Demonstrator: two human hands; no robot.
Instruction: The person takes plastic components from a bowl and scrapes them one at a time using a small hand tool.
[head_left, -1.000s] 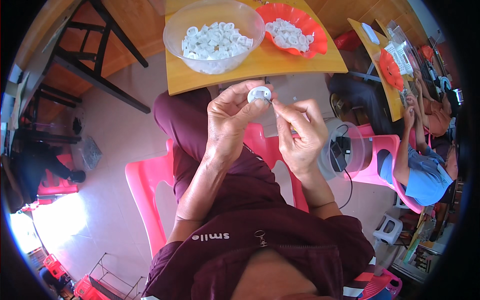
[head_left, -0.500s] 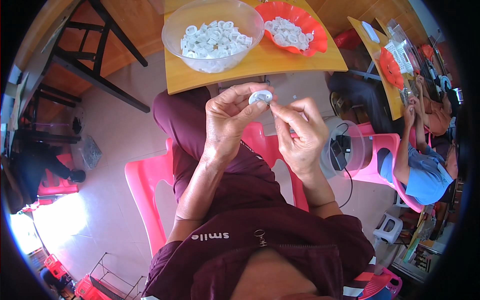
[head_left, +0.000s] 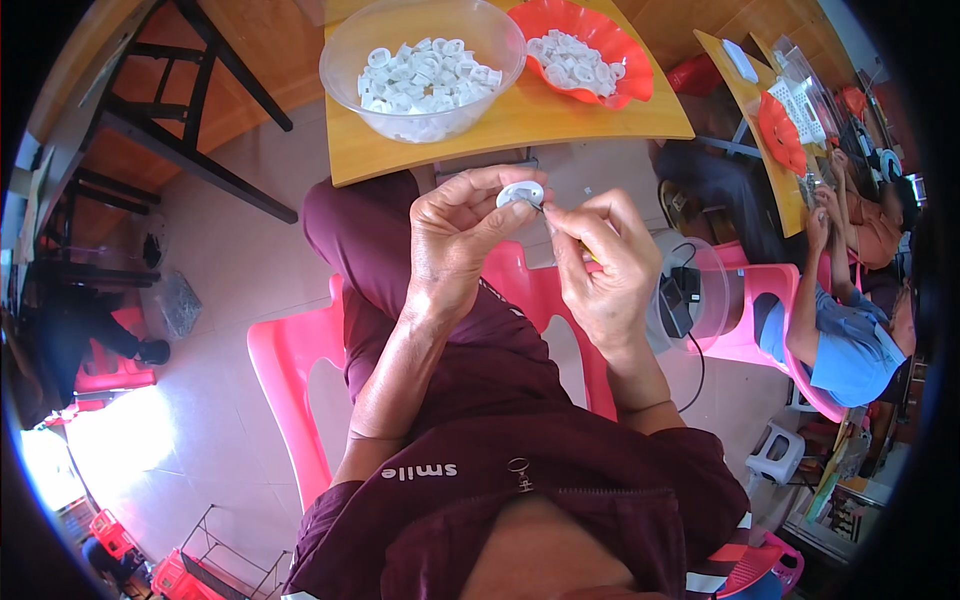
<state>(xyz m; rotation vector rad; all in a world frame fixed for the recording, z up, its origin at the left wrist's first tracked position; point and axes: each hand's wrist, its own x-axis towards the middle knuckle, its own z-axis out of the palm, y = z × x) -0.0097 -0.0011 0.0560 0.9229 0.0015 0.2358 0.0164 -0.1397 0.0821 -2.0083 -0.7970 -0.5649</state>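
Observation:
A small round white plastic part (head_left: 519,193) with a rim is pinched between the thumb and fingers of my left hand (head_left: 445,240). Beside it, my right hand (head_left: 610,275) is closed around a thin pointed tool (head_left: 538,208). Its dark tip reaches the part's right side, and a bit of yellow handle shows between my fingers; the rest is hidden. Beyond my hands, a clear plastic bowl (head_left: 345,95) holds many similar white parts. To its right, a red wavy-edged bowl (head_left: 633,80) contains more white pieces.
Both bowls stand on a yellow wooden table (head_left: 400,160). A clear round tub (head_left: 715,270) with a black adapter and cord is to my right. Farther right, people in blue and brown sit at another table (head_left: 750,110). A black-framed table (head_left: 190,120) stands at left.
My right hand has shifted slightly right and away from the part, so the tool's thin tip and yellow handle show more. My left hand keeps its hold on the part.

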